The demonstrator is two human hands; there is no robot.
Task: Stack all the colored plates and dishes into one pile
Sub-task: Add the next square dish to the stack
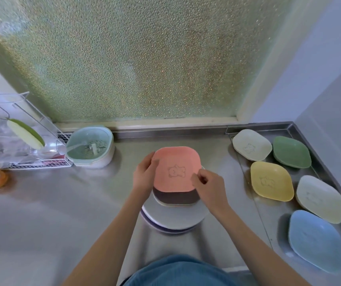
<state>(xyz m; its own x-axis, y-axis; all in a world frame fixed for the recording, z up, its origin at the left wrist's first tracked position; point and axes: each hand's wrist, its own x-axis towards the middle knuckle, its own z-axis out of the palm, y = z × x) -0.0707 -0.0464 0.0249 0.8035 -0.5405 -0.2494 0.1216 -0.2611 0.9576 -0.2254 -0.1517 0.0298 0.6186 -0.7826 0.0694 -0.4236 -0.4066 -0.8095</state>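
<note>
Near the middle of the counter [83, 203], toward its front edge: a pile of round plates [175, 218], white on top with a purple rim showing beneath, topped by a few square dishes, the brown dish [175, 198] uppermost among those already seated. Just above that, a pink dish [176, 169] with a bear outline, held level and lined up over the brown one, probably for a straight drop so the rims nest instead of rocking. Left hand [144, 175] wrapped on the pink dish's left rim, thumb over the lip, fingers curled beneath. Right hand [207, 187] at the right rim, fingertips pinched close at the edge; actual contact hard to tell, looks like a light steadying pinch. Along the counter's right edge, in a shallow steel tray [268, 223], five dishes not yet stacked: cream dish [252, 146] at the back, green dish [291, 152] beside it, yellow dish [271, 181], pale beige dish [320, 199], blue dish [315, 241] nearest the front corner. All laid singly, apart, easy to lift one by one. At the back left, a mint strainer basket [90, 146] and a clear dish rack [16, 137]; well clear of the pile. Nothing between the tray and the pile to block a reach.
</note>
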